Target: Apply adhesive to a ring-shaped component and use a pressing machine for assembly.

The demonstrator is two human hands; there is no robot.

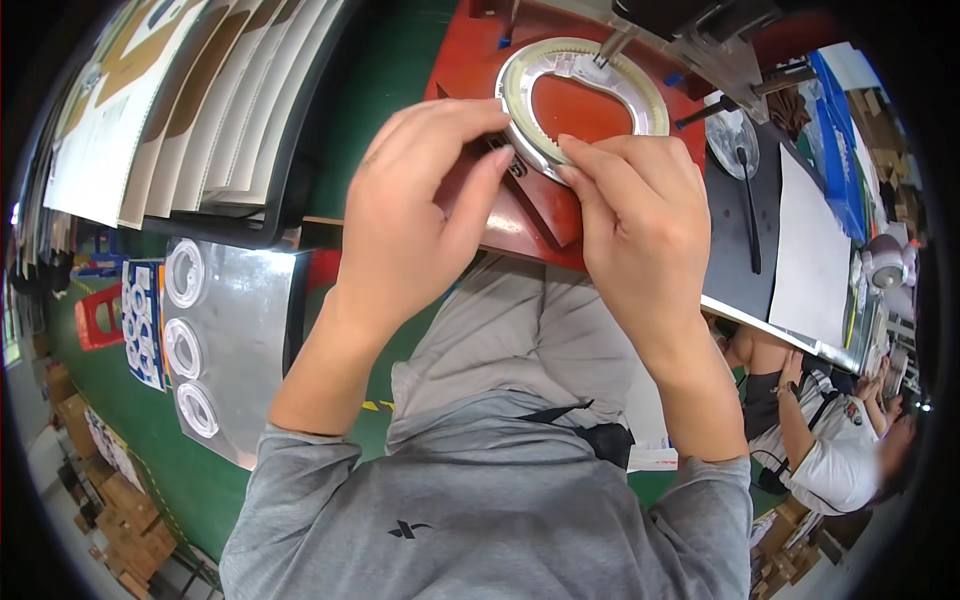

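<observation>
Both hands pinch the near edge of a pale ring (585, 85) that sits on a red block (540, 215). The left hand (420, 215) has thumb and fingers closed together on the ring's lower-left rim; the right hand (640, 215) is likewise clamped on the rim just beside it, fingertips nearly touching the left's. Holding it at two close points on the near side prob. keeps it flat on the block (the far side lies under a metal arm (615, 45) of the machine behind). The ring looks like a silvery inner band w/ a cream toothed outer rim; finer detail is too small to tell.

The block stands on a green bench (385, 90). Left of it, a rack of cream and brown card sheets (190, 100), fanned upright, within reach. Below that, a silver sheet (245, 340) w/ three clear rings in a row, near a red stool (95, 315). Right: a black mat (730, 250) w/ a black rod on it and a white sheet (810, 260) beside.

The room is a workshop w/ green floor and cardboard boxes (120, 500) lower left. Another person (830, 450) in white sits lower right, hands apart from this work.
</observation>
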